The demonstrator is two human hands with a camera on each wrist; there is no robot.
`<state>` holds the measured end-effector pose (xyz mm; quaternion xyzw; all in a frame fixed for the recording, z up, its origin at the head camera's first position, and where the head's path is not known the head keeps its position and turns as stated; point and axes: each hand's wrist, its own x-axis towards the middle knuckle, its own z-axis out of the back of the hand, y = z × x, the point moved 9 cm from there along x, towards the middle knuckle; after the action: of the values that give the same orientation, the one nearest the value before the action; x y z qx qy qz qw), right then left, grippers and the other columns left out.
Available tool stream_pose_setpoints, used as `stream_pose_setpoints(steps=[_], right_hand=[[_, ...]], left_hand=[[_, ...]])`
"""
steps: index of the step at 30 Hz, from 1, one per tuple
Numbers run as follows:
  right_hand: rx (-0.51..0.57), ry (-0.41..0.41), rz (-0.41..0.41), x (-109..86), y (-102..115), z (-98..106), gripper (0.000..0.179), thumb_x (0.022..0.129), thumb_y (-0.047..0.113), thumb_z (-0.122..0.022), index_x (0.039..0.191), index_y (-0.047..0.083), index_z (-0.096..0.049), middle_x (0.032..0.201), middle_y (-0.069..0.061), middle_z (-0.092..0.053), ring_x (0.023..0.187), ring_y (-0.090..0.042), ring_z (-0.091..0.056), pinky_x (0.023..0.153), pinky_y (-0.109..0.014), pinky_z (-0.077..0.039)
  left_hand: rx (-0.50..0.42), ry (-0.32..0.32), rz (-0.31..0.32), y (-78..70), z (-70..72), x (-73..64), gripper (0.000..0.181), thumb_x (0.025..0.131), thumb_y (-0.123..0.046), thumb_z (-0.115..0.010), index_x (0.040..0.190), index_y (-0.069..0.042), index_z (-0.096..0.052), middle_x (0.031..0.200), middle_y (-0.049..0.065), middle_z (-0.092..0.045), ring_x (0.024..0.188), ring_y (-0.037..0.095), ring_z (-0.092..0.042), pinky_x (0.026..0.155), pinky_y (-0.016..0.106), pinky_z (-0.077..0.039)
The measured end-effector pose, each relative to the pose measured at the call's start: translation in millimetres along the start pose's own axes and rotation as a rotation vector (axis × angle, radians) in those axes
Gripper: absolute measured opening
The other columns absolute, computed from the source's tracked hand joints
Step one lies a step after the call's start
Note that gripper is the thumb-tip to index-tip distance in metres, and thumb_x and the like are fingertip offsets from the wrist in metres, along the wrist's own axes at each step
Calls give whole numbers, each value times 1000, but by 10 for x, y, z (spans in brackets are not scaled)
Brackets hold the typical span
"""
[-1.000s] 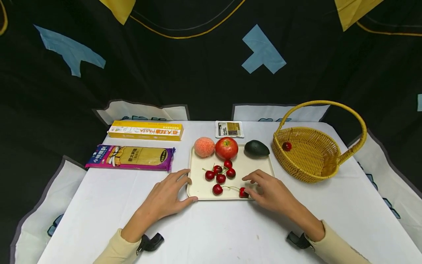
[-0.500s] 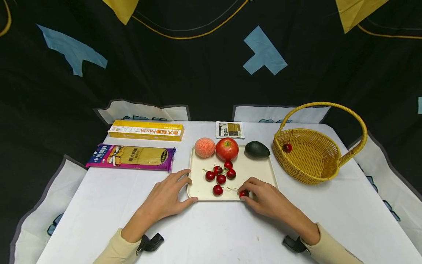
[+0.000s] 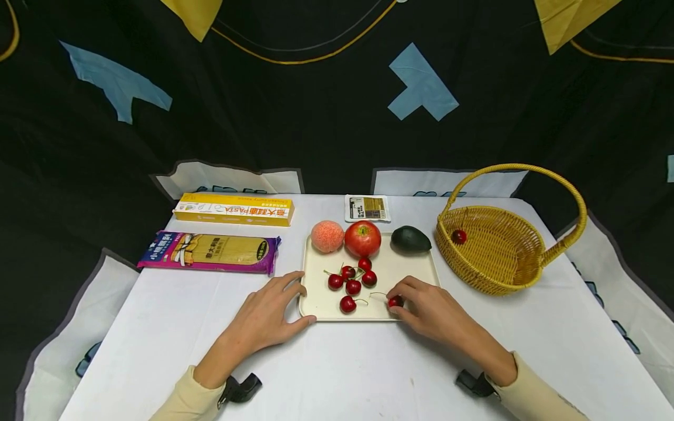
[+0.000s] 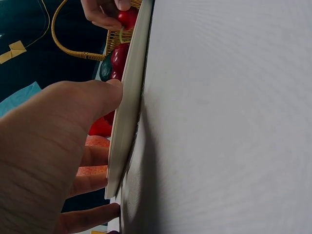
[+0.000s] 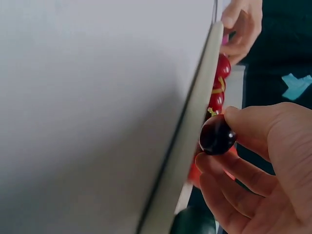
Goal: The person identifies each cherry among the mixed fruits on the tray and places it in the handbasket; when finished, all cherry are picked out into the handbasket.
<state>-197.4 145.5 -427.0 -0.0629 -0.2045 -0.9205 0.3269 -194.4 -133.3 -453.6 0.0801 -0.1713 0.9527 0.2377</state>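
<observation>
My right hand (image 3: 429, 307) pinches a dark red cherry (image 5: 218, 135) between thumb and fingertips, over the front right of the cream tray (image 3: 316, 292). Its thin stem points left, toward another cherry (image 3: 347, 304) lying on the tray. My left hand (image 3: 268, 310) rests at the tray's front left corner, thumb (image 4: 114, 92) on the front rim and the other fingers spread along the left side. Several more cherries (image 3: 353, 286) with stems cluster mid-tray. Behind them sit a peach-coloured rough ball-shaped fruit (image 3: 327, 236), a red apple (image 3: 363, 238) and a dark green avocado (image 3: 410, 239).
A yellow wicker basket (image 3: 495, 245) with a tall handle stands right of the tray, one cherry (image 3: 459, 236) inside. To the left lie a yellow pasta box (image 3: 233, 209) and a purple pasta packet (image 3: 210, 252). A small flat packet (image 3: 367, 208) lies behind the tray.
My right hand has closed on the front right cherry and moved it slightly right and away, parting its stem from the neighbouring cherry's. My left hand has stayed at the tray corner.
</observation>
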Motion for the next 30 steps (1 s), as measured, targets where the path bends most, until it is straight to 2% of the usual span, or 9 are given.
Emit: stream_pose_setpoints(steps=[5, 9, 13, 18, 23, 26, 30], right_hand=[[-38, -35, -29, -28, -124, 154, 19, 94, 20, -86, 110, 20, -76, 113, 5, -72, 80, -10, -67, 68, -30, -56], [-23, -73, -50, -47, -229, 286, 22, 91, 15, -87, 110, 18, -76, 110, 4, -72, 82, -13, -70, 67, -29, -55], [11, -146, -24, -51, -302, 402, 26, 88, 9, -89, 108, 16, -75, 107, 3, -71, 84, -17, -72, 68, -33, -58], [33, -206, 4, -66, -414, 493, 31, 86, 4, -89, 110, 14, -73, 111, -1, -71, 90, -20, -72, 76, -42, -64], [32, -258, 8, -83, -552, 614, 35, 84, -4, -87, 112, 10, -72, 113, -2, -71, 95, -19, -71, 80, -42, -64], [24, -314, 21, -92, -629, 717, 36, 83, -7, -87, 111, 8, -73, 111, -3, -72, 95, -20, -71, 79, -36, -62], [28, -388, 44, -103, -753, 863, 36, 81, -8, -87, 111, 4, -73, 111, -5, -73, 95, -20, -70, 82, -21, -56]], left_hand=[[-1, -3, -3, -1, -17, 3, 49, 87, -61, -82, 112, -22, -69, 154, 5, -60, 128, 30, -65, 84, 53, -61], [9, -6, -5, -3, -17, 0, 49, 86, -61, -82, 112, -22, -70, 154, 5, -60, 127, 30, -66, 84, 52, -61], [20, -15, -6, 1, -6, -15, 49, 86, -62, -83, 111, -22, -70, 153, 5, -61, 126, 30, -66, 82, 52, -62], [20, -16, 1, 9, -3, -29, 48, 86, -62, -82, 111, -23, -70, 153, 5, -61, 126, 30, -66, 81, 51, -62], [16, -15, -1, 7, -6, -22, 48, 86, -62, -82, 112, -23, -70, 153, 5, -61, 128, 30, -66, 82, 52, -62], [16, -18, -5, 5, -2, -18, 49, 86, -62, -82, 112, -23, -70, 153, 5, -61, 128, 30, -65, 83, 52, -62], [18, -17, -4, 6, -1, -12, 48, 86, -62, -82, 112, -23, -69, 154, 5, -61, 129, 30, -65, 82, 52, -62]])
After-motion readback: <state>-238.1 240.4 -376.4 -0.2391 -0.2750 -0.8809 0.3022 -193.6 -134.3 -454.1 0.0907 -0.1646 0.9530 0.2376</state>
